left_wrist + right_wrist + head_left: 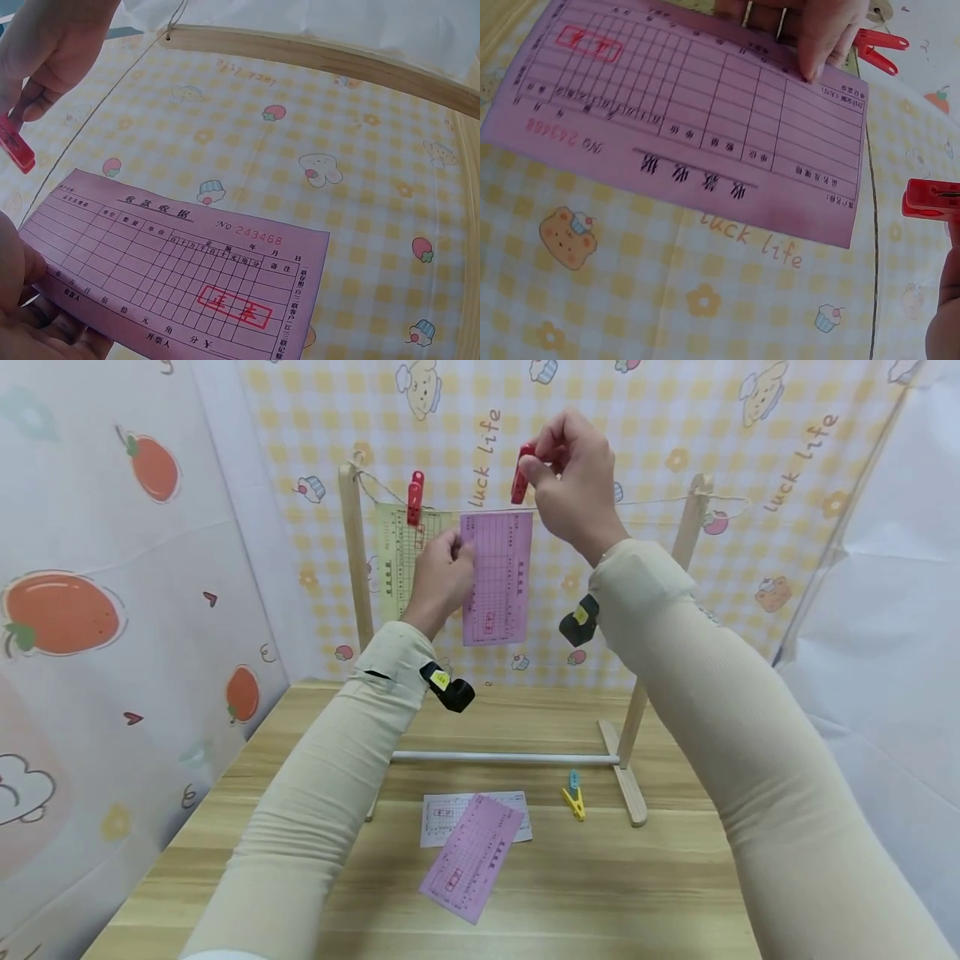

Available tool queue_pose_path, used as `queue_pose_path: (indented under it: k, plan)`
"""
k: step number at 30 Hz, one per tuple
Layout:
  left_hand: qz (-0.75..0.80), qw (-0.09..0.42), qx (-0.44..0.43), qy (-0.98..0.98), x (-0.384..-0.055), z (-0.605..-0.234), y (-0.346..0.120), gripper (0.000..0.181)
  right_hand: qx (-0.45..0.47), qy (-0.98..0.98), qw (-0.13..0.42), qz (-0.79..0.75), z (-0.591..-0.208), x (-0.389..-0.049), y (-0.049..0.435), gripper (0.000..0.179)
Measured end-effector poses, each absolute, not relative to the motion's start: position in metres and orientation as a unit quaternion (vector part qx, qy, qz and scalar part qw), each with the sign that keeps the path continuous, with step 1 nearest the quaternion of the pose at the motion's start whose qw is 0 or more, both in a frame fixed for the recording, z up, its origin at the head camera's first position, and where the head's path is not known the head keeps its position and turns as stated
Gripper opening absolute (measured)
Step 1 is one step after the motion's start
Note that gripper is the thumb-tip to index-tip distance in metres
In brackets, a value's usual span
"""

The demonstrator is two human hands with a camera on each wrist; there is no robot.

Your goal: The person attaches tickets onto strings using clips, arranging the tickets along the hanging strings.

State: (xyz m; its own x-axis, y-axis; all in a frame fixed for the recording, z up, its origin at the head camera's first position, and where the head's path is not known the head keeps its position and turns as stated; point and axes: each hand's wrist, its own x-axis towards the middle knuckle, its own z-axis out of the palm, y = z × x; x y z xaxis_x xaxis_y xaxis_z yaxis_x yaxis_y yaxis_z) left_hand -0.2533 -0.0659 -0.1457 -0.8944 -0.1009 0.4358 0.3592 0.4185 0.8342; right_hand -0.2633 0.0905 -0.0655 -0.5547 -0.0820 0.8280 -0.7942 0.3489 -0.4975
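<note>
My left hand [446, 572] pinches the left edge of a pink receipt slip [498, 577], whose top edge lies right at the string [637, 503]. In the right wrist view the thumb lies on the face of the pink slip [682, 112]. Just above the string, my right hand [573, 477] holds a red clothespin [520, 477] near the slip's top right corner. The left wrist view shows that clothespin [15, 146] apart from the slip. A yellow-green slip [393, 552] hangs at the left under another red clothespin [415, 497], partly hidden behind my left hand.
The string runs between two wooden posts [686, 531], joined low down by a white rod [510, 758]. On the wooden table [600, 893], a second pink slip [472, 858] overlaps a white slip [438, 818]. A blue clothespin [574, 779] and a yellow one [574, 804] lie to their right.
</note>
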Motion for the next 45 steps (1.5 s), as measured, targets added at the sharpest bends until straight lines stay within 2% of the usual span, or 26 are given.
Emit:
queue_pose_path:
  k: [12,45]
  plan:
    - [-0.544,0.203,-0.074,-0.811,-0.252,-0.147,-0.069,0.026,0.28,-0.73,0.334,0.527,-0.061,-0.264,0.071,0.035]
    - [-0.549,0.203,-0.086,-0.806,-0.253,-0.147,-0.07,0.023,0.251,-0.776,0.294,0.498,-0.069,-0.276,0.06,0.035]
